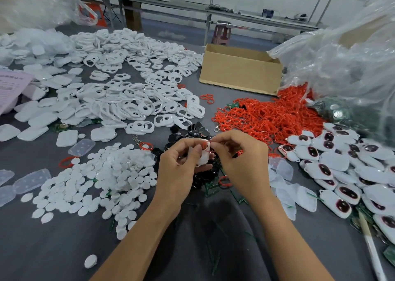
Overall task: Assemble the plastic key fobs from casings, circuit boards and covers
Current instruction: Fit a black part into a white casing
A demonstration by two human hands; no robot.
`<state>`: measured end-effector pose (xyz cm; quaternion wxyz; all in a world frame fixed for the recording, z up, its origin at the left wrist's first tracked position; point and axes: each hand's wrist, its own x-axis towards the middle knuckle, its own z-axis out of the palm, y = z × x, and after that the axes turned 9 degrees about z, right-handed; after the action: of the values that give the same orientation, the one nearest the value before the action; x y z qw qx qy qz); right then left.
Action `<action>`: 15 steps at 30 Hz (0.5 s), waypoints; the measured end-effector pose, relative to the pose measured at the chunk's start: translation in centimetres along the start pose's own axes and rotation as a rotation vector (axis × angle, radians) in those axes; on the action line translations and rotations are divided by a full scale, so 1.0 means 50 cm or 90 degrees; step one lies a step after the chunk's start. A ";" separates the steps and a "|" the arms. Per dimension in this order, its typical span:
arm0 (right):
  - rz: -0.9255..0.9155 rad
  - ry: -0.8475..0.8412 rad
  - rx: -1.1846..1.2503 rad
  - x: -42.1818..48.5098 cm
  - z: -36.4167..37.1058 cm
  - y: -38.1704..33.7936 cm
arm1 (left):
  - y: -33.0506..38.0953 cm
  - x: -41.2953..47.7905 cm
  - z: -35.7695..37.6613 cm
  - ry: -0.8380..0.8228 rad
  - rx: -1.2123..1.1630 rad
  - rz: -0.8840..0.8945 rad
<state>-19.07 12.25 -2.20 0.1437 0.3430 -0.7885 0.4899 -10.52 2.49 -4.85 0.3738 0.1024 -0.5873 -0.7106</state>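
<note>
- White plastic key fob casing (203,158) held just above the near middle of the grey table (53,248), over a heap of small black parts (192,131).
- Gripped round its lower body by the curled fingers of the left hand (177,161); thin red rubber loop (208,146) pinched at its top end between thumb and forefinger of the right hand (241,154).
- Looked like the loop-fitting step, not yet finished.
- Possible slip: loop springing out of the pinch under stretch and dropping among the black parts below, hard to pick out again.
- Possible drop: casing twisting out of the left hand's grip under too strong a pull from the right.
- Possible snag: loop seated only partly at the casing's end and coming loose later.
- Counted: one casing in hand, one loop being worked, two hands.
- Counted: one open brown cardboard box (239,69) toward the far edge.
- Counted: at least three stray red loops lying near the hands.
- Too many to count: white holed casing frames (128,84) across the far left, white round discs (106,174) at near left, tangled red loops (267,114) right of centre, finished white fobs with dark windows (352,169) along the right edge.
- Circuit boards not clearly told apart; only green scraps seen near the hands.
</note>
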 end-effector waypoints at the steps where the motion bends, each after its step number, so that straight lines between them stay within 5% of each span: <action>1: 0.009 0.019 0.014 -0.001 0.003 -0.001 | -0.001 0.000 0.001 -0.001 0.008 0.004; 15: 0.018 0.067 -0.016 -0.023 0.038 0.001 | -0.001 -0.003 0.010 -0.006 -0.058 -0.075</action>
<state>-18.07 11.06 -3.81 0.1819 0.3038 -0.7907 0.4995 -10.75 2.96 -4.80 0.3328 0.1159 -0.5490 -0.7579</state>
